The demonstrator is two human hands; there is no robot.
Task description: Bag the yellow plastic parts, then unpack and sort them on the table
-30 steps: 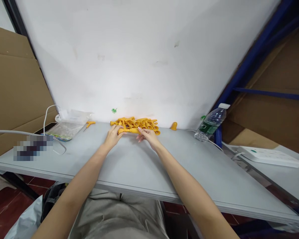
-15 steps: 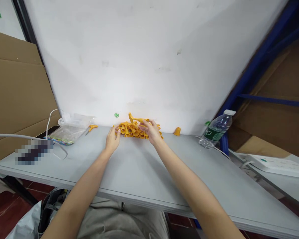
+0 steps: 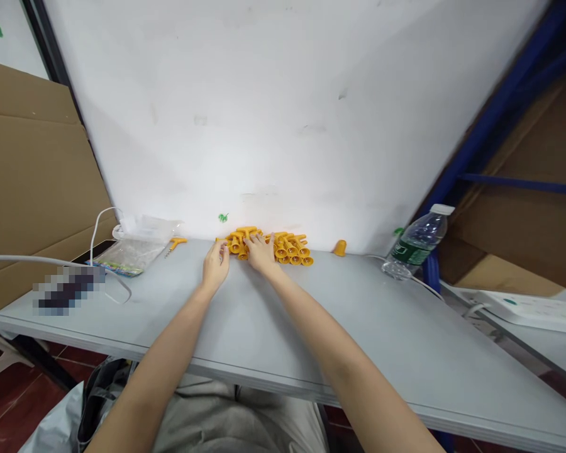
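Note:
A stack of orange plastic T-handled pieces (image 3: 293, 250) with hollow, flared ends lies against the white wall, the flared mouths turned towards me. My right hand (image 3: 263, 255) is over the middle of the stack, its fingers on a T-handled piece (image 3: 246, 231) on top; that piece's flared end is hidden by the hand. At the stack's left end, my left hand (image 3: 216, 264) rests beside the pieces, fingers loosely bent and thumb apart. Further left lies an orange T-handled corkscrew (image 3: 177, 241) with a bare metal spiral. A single orange cup-shaped piece (image 3: 340, 248) stands to the right.
Left on the grey table (image 3: 264, 314) are a clear plastic bag (image 3: 134, 255), a white cable (image 3: 38, 258) and a blurred dark object (image 3: 68, 290). A water bottle (image 3: 417, 242) leans at the right, near a blue frame and a white power strip (image 3: 532, 313). Cardboard (image 3: 33, 176) stands on the left.
My right hand has moved left and down onto the stack. The piece it held lengthwise above the stack has turned, its handle now towards the wall. My left hand has barely moved.

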